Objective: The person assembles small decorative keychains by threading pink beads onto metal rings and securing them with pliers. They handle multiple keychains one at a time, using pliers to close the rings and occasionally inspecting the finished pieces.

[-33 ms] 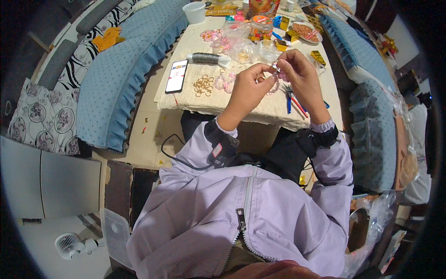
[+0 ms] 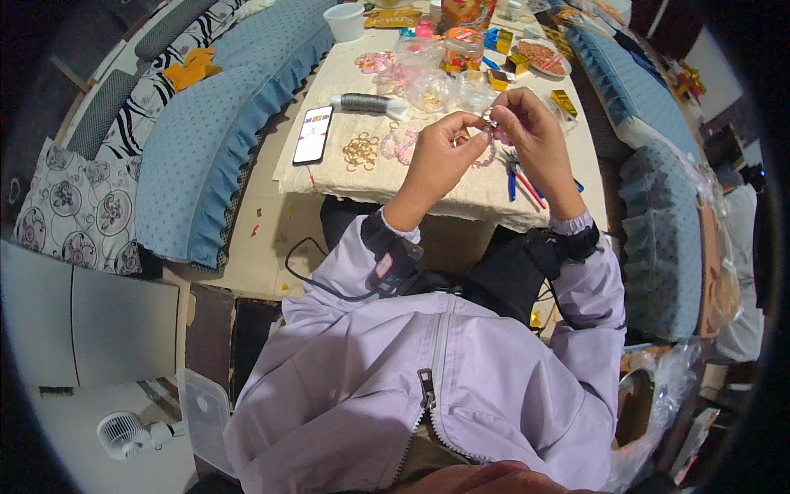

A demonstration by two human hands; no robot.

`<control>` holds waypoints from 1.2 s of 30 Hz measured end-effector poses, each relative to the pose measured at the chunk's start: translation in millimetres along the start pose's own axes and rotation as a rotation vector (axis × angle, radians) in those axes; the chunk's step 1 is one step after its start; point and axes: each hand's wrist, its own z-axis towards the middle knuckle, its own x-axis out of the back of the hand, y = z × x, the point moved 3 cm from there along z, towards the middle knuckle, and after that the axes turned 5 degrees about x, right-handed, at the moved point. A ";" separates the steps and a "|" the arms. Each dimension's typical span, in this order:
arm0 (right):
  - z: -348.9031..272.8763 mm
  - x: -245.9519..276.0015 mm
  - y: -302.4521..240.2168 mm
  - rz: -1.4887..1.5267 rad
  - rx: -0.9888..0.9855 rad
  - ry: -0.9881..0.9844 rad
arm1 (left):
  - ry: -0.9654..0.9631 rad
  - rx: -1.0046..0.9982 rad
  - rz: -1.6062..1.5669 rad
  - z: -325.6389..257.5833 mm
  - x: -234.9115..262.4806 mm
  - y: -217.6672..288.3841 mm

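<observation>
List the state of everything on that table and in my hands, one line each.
Left hand: pinching the small beaded piece.
Right hand: pinching it too.
Beaded piece: held above the table.
Phone: flat, screen lit.
Gold rings: loose pile.
Pliers: lying unused.
White cup: upright.

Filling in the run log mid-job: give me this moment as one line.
left hand: pinching small ring | right hand: pinching same piece, fingertips meeting | pink bead strand: hangs below | pliers: on cloth | phone: left of gold rings

I have both forearms raised forward in lilac sleeves, wrists bent inward. My left hand [image 2: 436, 160] and right hand [image 2: 531, 136] meet fingertip to fingertip, fingers [image 2: 473, 123] pinched together, thumbs pressed against forefingers, remaining fingers curled loosely.
</observation>
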 end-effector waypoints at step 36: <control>7.9 -15.9 7.7 0.141 -0.130 -0.141 | 0.054 0.117 -0.499 -2.1 15.6 -30.3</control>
